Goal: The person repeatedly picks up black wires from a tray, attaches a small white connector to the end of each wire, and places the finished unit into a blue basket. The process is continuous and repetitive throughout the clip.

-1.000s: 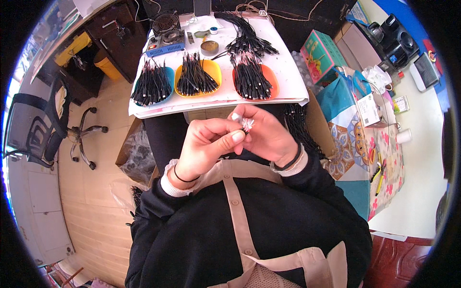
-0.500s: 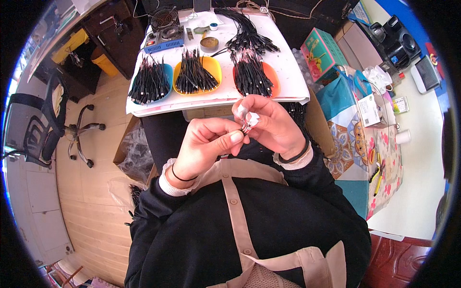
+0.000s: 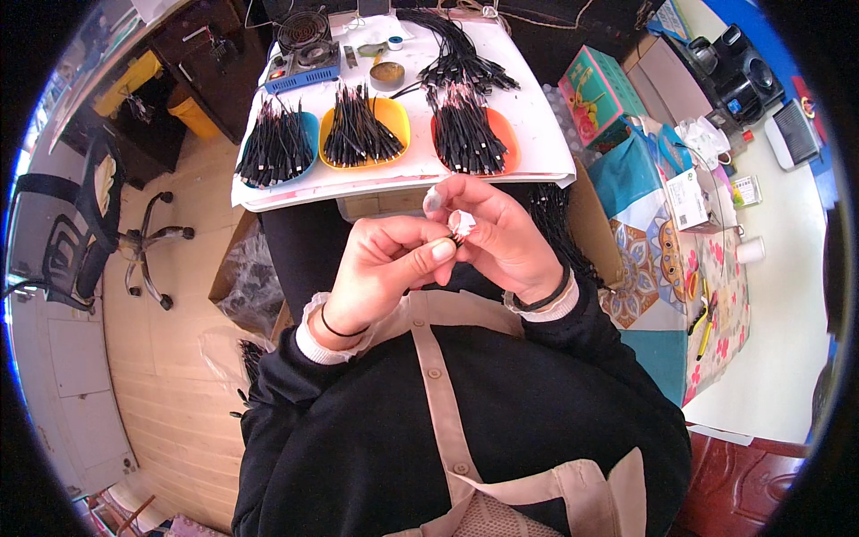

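Between my two hands, above my lap, is a thin black cable [image 3: 455, 241] with its stripped end of fine wires pointing up and to the right. My left hand [image 3: 380, 264] pinches it between thumb and forefinger. White wrapping covers the thumb tip of my right hand [image 3: 514, 242], and this thumb presses at the wire end. My right forefinger, also wrapped at its tip, is lifted away from the thumb. The fingers hide most of the cable. Beyond my hands, bundles of black cables fill a blue bowl [image 3: 313, 154], a yellow bowl [image 3: 400, 116] and an orange bowl [image 3: 508, 141].
A white table [image 3: 358, 183] holds the bowls, a blue-based device [image 3: 304, 79], a round tin [image 3: 387, 75] and a loose cable pile [image 3: 465, 67]. On the right are a green-pink carton [image 3: 601, 98] and yellow-handled pliers [image 3: 704, 336]. An office chair [image 3: 80, 224] stands left.
My right forefinger has risen and moved left, away from the wire end, while the thumb has shifted slightly left. My left hand keeps its pinch. The view has shifted slightly.
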The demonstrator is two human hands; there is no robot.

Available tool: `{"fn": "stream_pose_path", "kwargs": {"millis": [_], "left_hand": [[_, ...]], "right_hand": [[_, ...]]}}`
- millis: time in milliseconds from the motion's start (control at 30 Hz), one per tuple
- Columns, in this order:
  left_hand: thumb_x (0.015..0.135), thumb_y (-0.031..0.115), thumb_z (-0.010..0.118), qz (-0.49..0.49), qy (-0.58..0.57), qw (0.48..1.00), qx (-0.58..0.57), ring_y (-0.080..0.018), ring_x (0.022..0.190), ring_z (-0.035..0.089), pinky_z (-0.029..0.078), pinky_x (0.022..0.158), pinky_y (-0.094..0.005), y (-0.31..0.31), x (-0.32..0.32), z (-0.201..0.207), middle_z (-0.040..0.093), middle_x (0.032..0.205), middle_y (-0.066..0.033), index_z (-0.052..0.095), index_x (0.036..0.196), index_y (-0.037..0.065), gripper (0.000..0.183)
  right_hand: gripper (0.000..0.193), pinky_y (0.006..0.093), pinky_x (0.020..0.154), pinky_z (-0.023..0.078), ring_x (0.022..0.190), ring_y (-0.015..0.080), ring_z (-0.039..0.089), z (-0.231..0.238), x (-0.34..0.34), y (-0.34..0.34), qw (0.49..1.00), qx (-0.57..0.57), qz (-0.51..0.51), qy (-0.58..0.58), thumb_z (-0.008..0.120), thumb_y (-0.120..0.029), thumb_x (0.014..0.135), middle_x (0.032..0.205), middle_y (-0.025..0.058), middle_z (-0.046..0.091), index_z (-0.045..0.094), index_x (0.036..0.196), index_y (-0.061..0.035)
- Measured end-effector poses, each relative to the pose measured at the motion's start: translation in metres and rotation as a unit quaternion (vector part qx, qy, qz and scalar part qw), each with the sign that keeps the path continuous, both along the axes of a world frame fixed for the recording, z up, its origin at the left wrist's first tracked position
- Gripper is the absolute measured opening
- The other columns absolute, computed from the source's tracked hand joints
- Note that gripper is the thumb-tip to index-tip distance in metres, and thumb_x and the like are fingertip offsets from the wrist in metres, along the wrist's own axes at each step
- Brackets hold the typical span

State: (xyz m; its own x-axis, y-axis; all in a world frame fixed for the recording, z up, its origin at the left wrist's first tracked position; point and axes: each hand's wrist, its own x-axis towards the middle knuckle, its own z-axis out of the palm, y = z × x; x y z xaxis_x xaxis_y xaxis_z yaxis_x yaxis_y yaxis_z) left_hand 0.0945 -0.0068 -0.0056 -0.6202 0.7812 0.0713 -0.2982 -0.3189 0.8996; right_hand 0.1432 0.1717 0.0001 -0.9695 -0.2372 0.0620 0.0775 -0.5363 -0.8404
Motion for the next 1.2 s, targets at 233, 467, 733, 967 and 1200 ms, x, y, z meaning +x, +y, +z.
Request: {"fn": "stream_pose_path", "kwargs": {"millis": [233,467,733,967,1200], "left_hand": [[0.093,0.005,0.059,0.063,-0.02,0.998,-0.021,-0.0045,0.06,0.05,0.035,0.052,-0.0161,0.004,-0.001,-0.004,0.062,0.073,-0.0039,0.066,0.096,-0.006,0.014],[0.092,0.009,0.062,0.083,0.008,0.996,-0.035,-0.0018,0.059,0.049,0.034,0.051,-0.0154,-0.001,-0.005,-0.005,0.062,0.069,-0.0006,0.069,0.093,-0.003,0.014],[0.091,0.005,0.061,0.095,0.018,0.994,-0.041,-0.0036,0.055,0.046,0.031,0.049,-0.0168,0.0,0.002,-0.006,0.062,0.068,-0.0028,0.069,0.093,-0.005,0.013],[0.091,0.006,0.06,0.077,-0.048,0.996,-0.015,-0.0041,0.052,0.039,0.026,0.047,-0.0188,-0.014,-0.007,-0.002,0.057,0.063,-0.0034,0.068,0.09,-0.008,0.016],[0.091,0.008,0.061,-0.041,-0.128,0.991,-0.029,-0.0047,0.05,0.042,0.029,0.047,-0.0181,-0.016,-0.016,0.0,0.059,0.065,-0.0054,0.068,0.089,-0.008,0.017]], "right_hand": [[0.028,0.0192,0.073,0.046,0.093,0.008,0.053,-0.015,-0.004,-0.013,0.976,0.118,-0.162,0.09,0.059,-0.013,0.093,0.106,0.0018,0.052,0.047,0.117,-0.0046],[0.022,0.0194,0.061,0.037,0.07,0.0055,0.046,-0.006,-0.015,0.004,0.931,0.279,-0.184,0.147,0.052,-0.025,0.099,0.082,-0.0012,0.052,0.052,0.096,-0.0035],[0.025,0.0311,0.049,0.038,0.052,0.0155,0.05,0.002,-0.005,-0.004,0.761,0.503,-0.261,0.316,0.061,-0.015,0.091,0.059,0.0088,0.047,0.049,0.074,-0.0012],[0.011,0.0236,0.056,0.04,0.066,0.007,0.048,0.005,0.002,0.018,0.826,0.447,-0.255,0.23,0.063,-0.011,0.091,0.076,0.0024,0.055,0.059,0.091,0.0],[0.03,0.0353,0.075,0.05,0.085,0.0264,0.061,0.024,-0.011,0.025,0.718,0.508,-0.133,0.457,0.073,-0.001,0.07,0.093,0.0082,0.061,0.064,0.099,-0.0048]]}}
